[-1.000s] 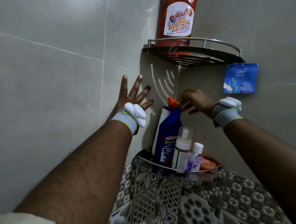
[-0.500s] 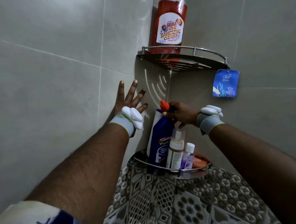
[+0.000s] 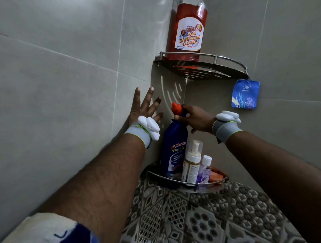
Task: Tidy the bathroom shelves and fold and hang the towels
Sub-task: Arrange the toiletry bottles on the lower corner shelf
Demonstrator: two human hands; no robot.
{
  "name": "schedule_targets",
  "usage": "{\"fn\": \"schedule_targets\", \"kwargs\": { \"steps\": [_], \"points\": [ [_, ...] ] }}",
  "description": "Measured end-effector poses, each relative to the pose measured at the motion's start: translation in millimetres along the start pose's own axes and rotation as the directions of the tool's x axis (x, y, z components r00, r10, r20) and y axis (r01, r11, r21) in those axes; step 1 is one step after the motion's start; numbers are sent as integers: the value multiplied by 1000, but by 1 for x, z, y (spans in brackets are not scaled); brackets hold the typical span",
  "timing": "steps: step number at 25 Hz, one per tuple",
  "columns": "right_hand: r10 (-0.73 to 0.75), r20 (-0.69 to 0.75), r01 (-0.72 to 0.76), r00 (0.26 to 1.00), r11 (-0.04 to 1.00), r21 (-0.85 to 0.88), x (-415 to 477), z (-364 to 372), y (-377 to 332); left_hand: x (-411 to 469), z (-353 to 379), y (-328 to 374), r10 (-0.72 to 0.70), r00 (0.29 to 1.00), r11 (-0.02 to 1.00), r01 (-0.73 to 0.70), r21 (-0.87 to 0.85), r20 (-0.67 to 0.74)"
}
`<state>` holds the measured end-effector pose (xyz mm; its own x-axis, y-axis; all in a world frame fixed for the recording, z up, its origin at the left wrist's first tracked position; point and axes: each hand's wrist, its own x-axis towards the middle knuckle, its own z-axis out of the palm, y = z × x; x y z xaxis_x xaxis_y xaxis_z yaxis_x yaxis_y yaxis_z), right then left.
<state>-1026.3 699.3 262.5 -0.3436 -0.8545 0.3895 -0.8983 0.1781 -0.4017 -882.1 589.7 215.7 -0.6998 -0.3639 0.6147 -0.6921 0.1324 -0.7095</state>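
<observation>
The neck of the blue bottle is hidden by the right hand, whose fingers are curled round it just under the orange cap; the bottle's foot is masked by the rail of the lower shelf and by the pump bottle in front, so whether it rests on the shelf cannot be told. Only part of its label can be read. The top of the red bottle on the upper shelf is cut off by the frame's top edge, and a patterned sleeve is cut off at the lower left. An orange bar is half hidden behind a small bottle. The blue bottle is kept in the back corner of the lower shelf, its long axis near vertical with a slight lean, cap end up toward the upper shelf, label turned to the camera. The left hand is laid flat on the left wall beside the bottle, fingers straight and spread, nothing held. A blue sachet is hung from the upper shelf's right end. Grey bands with white devices are worn at both wrists. A patterned floor is seen below
</observation>
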Motion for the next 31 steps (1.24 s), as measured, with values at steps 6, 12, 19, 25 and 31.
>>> {"fn": "schedule_targets", "kwargs": {
  "steps": [6,12,19,25,31],
  "points": [
    [-32,-75,44,997,985,167,-4,-15,-12,5,6,4,-1,1000,1000,1,-28,12],
    [-77,-236,132,969,964,229,-21,-43,-31,20,-9,-29,123,973,803,18,-596,194],
    [-89,-310,176,947,948,264,-47,-78,-61,1,-80,-61,163,967,6,198,-980,197],
    [27,-442,220,896,840,497,-60,-103,-77,-2,-101,-64,-184,976,-199,82,-977,120],
    [149,-298,53,943,815,577,-73,-101,-93,21,-147,-79,-461,877,-179,56,-982,134]
  ]
}}
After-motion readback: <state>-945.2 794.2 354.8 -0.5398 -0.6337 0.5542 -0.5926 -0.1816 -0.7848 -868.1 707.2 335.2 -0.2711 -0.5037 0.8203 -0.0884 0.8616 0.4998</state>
